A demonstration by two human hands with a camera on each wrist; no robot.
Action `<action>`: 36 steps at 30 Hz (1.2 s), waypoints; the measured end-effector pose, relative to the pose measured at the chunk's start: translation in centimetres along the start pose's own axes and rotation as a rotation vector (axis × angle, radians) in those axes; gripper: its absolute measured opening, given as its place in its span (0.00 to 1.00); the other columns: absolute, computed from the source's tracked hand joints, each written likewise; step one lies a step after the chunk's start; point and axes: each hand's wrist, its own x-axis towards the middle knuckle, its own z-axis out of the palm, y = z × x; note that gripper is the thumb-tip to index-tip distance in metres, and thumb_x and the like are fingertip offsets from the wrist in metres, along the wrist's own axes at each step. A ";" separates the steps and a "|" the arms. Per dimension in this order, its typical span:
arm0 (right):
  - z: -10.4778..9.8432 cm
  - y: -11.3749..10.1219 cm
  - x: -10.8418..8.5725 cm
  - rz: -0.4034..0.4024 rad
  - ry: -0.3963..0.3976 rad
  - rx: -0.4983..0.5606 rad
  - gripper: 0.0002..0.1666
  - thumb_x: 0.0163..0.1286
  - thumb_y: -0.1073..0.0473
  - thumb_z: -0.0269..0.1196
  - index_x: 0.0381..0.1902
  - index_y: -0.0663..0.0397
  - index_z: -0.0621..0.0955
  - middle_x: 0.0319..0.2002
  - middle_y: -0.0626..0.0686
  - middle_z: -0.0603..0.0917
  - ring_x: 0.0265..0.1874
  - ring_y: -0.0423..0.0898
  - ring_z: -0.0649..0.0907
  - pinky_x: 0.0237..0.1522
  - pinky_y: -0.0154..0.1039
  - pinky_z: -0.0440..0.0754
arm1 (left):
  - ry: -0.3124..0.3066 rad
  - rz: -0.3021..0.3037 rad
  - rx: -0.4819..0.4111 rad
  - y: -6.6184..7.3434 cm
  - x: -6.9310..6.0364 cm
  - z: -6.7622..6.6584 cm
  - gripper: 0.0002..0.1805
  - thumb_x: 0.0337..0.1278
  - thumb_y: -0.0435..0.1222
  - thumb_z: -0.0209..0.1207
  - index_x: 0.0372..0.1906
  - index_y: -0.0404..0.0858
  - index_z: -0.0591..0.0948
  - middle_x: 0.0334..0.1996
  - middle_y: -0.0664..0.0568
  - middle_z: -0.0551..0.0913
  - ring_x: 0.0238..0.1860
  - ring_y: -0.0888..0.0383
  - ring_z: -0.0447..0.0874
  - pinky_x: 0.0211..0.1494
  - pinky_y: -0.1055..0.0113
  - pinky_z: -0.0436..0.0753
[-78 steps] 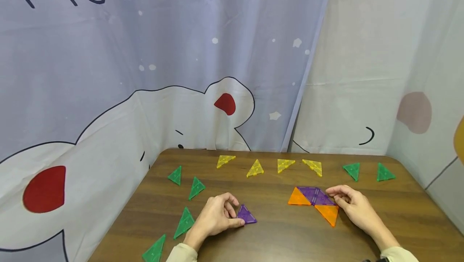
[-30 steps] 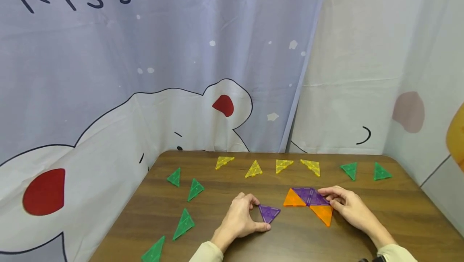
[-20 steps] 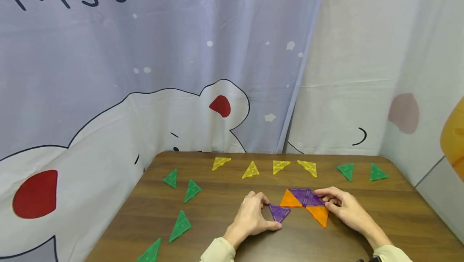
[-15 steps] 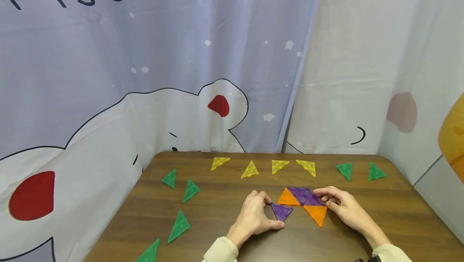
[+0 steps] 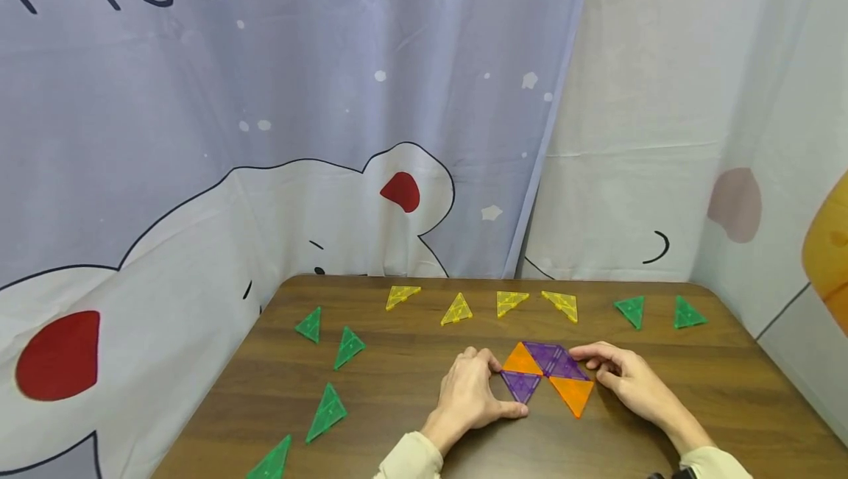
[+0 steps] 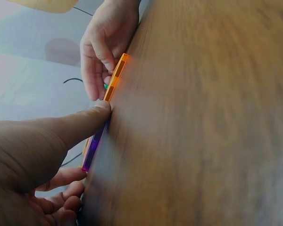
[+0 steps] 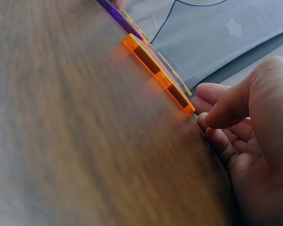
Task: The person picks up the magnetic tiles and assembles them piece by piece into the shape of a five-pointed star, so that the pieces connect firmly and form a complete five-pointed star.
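Observation:
My left hand point(image 5: 467, 394) holds a purple triangular magnetic tile point(image 5: 521, 385) by two corners, thumb at the near corner and index finger at the far left one. That tile's far edge meets an orange triangular tile point(image 5: 521, 360). Two more purple tiles point(image 5: 545, 354) adjoin it on the right, with a second orange tile point(image 5: 573, 394) below them. Beside the group's right edge rests my right hand point(image 5: 626, 374), loosely bent, its index fingertip at the purple tile's edge. In the right wrist view its fingertips lie close to the orange tile's corner point(image 7: 184, 103).
Several yellow triangles point(image 5: 457, 309) line the far side of the wooden table point(image 5: 397, 339). Green triangles lie along the left side point(image 5: 327, 414) and at the far right point(image 5: 689, 313). A printed curtain point(image 5: 331, 96) hangs behind the table.
My left hand has slid the purple tile rightward from near the green tiles until it meets the left orange tile. The joined group has shifted slightly left; my right hand stays beside it.

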 end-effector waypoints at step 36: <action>0.2 -0.5 -0.1 -0.036 -0.028 -0.061 0.25 0.75 0.75 0.66 0.63 0.51 0.89 0.56 0.51 0.90 0.46 0.41 0.83 0.43 0.34 0.82 | -0.077 0.142 -0.136 -1.7 0.5 -0.7 0.28 0.55 0.51 0.85 0.61 0.53 0.93 0.41 0.58 0.85 0.42 0.65 0.81 0.40 0.68 0.80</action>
